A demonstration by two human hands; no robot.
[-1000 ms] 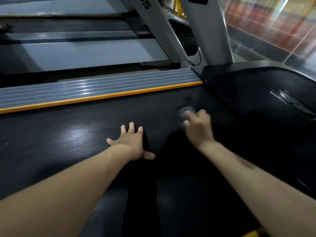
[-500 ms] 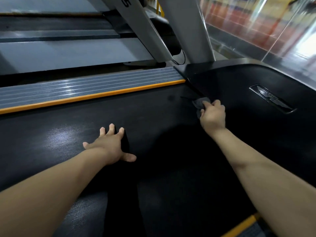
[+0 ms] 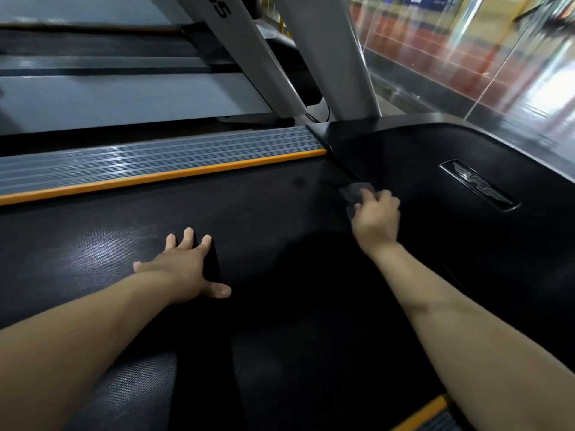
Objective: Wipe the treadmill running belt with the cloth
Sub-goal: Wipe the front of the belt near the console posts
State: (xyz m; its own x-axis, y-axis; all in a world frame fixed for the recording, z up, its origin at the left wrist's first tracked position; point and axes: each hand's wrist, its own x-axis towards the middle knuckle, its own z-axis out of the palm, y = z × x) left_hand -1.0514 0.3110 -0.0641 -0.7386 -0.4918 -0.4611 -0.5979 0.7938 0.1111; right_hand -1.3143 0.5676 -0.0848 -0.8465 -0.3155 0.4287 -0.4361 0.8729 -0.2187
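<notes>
From the head camera, the right hand (image 3: 375, 217) is clenched on a dark cloth (image 3: 354, 192), pressing it at the front end of the belt (image 3: 264, 213), right where the belt meets the black motor cover (image 3: 451, 244). The left hand (image 3: 186, 264) lies flat with fingers spread, near mid-belt, gripping nothing. Wiping looks under way at the front edge; next, the cloth likely needs drawing back along the belt, toward the orange-trimmed side rail (image 3: 155, 163).

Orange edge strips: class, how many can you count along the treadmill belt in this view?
2. One orange strip runs along the belt's far side beside the grey ribbed rail. A short piece shows at the bottom right, near the right forearm; most of it is out of frame.
</notes>
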